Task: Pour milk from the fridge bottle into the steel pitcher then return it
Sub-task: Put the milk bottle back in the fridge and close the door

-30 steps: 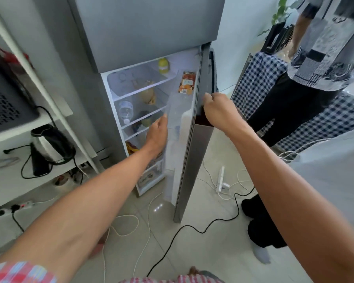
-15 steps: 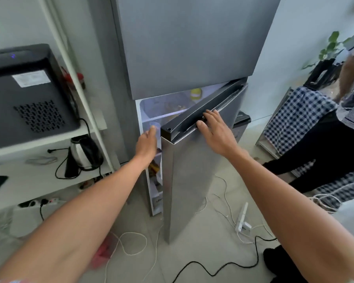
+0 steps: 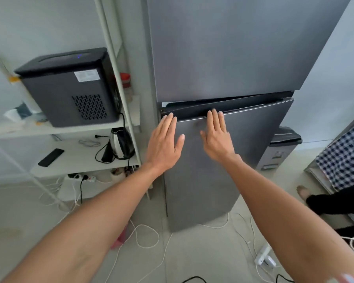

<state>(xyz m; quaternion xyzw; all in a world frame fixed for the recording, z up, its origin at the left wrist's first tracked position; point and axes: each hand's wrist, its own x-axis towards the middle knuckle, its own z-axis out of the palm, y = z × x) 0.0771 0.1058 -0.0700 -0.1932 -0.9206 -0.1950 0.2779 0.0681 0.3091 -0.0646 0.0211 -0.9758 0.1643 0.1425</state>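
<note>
**Two flat hands on the fridge door**

Two hands, left hand (image 3: 165, 143) and right hand (image 3: 216, 137), lie spread and flat on the lower door (image 3: 233, 152) of the grey fridge (image 3: 223, 48), fingertips at its top edge, gripping nothing. A thin gap shows at that door's top left corner. One black appliance (image 3: 70, 86) and one kettle (image 3: 121, 144) sit on two shelves; the appliance's white label is unreadable. Milk bottle and pitcher are out of sight

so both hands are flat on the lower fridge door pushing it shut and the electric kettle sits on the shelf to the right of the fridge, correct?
Not quite: the kettle sits on the white shelf to the left of the fridge, not the right, as the head view shows. The rest holds: the left hand and right hand lie flat, open, on the lower fridge door, which is nearly shut.
</note>
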